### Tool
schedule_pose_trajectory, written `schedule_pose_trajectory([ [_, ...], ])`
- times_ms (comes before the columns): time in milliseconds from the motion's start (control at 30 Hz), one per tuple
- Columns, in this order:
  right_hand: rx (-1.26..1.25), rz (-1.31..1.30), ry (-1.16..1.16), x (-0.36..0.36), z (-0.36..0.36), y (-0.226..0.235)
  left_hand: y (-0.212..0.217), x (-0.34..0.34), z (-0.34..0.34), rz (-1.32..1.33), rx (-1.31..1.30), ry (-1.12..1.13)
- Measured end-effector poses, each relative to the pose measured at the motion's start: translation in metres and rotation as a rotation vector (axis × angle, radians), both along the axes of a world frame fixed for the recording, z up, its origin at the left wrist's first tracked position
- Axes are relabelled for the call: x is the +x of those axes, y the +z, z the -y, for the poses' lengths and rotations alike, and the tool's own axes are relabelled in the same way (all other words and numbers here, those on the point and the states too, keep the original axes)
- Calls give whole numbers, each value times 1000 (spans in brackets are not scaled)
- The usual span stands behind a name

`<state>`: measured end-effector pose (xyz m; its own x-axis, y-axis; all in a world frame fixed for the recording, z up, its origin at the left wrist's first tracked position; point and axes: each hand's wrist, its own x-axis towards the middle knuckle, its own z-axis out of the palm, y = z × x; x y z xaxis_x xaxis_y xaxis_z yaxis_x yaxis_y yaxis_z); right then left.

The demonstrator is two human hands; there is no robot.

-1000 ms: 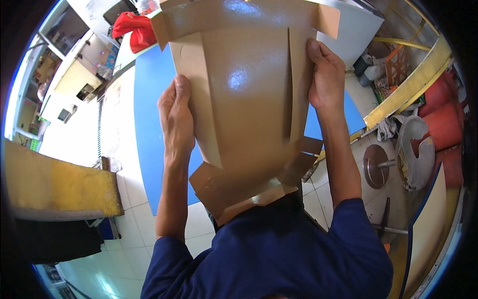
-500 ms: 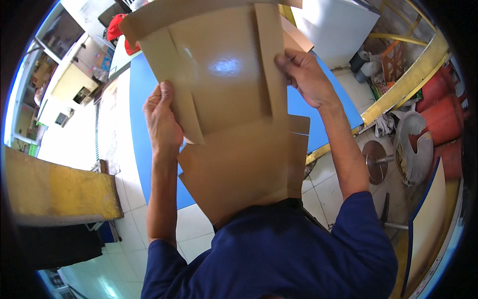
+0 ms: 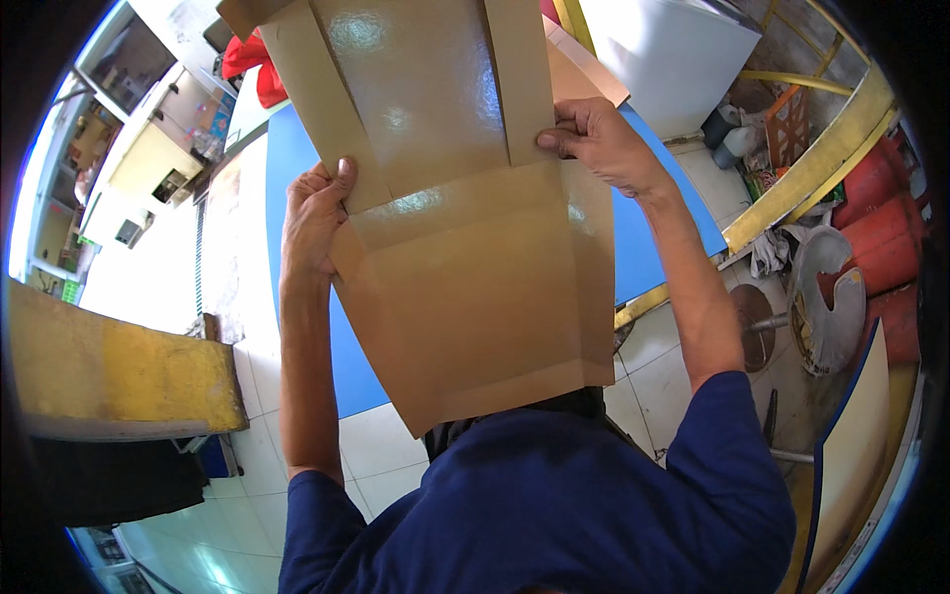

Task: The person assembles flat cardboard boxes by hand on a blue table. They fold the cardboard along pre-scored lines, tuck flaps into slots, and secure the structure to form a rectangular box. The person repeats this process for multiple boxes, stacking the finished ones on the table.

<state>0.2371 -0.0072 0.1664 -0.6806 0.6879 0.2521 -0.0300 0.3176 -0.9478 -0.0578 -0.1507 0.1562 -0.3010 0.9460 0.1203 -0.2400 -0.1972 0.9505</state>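
A brown cardboard box blank [image 3: 465, 267], glossy on the side I see, is held up in front of me between both hands. Its far panel has side flaps folded inward, and the near panel hangs toward my waist. My left hand [image 3: 315, 213] pinches the left edge near the crease, thumb on top of the folded flap. At the same crease on the right, my right hand [image 3: 604, 148] grips the board with its thumb on the right flap. The fingers beneath the board are partly hidden.
Below the cardboard is a blue tabletop [image 3: 653, 247], with another piece of brown cardboard [image 3: 584, 64] at its far right. A white cabinet [image 3: 663, 59] stands beyond. Yellow metal framing [image 3: 802, 183], red cylinders [image 3: 886, 233] and a round-based stool [image 3: 757, 327] are at right.
The cardboard has shifted away and up, and its near panel has flattened out. Both hands now hold it close to the crease, the right hand slightly lower and nearer the left.
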Motion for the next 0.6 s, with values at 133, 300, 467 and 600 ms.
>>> schedule_pose_trajectory([
  [133,54,46,-28,1,6,9,5,0,-4,94,-26,-46],
  [300,64,113,-202,15,-19,2,6,-14,10,115,-51,-182],
  [467,10,99,-243,20,-20,6,-46,-46,15,148,34,-295],
  [600,76,64,-187,14,-26,-10,-35,-15,7,-2,-52,-390],
])
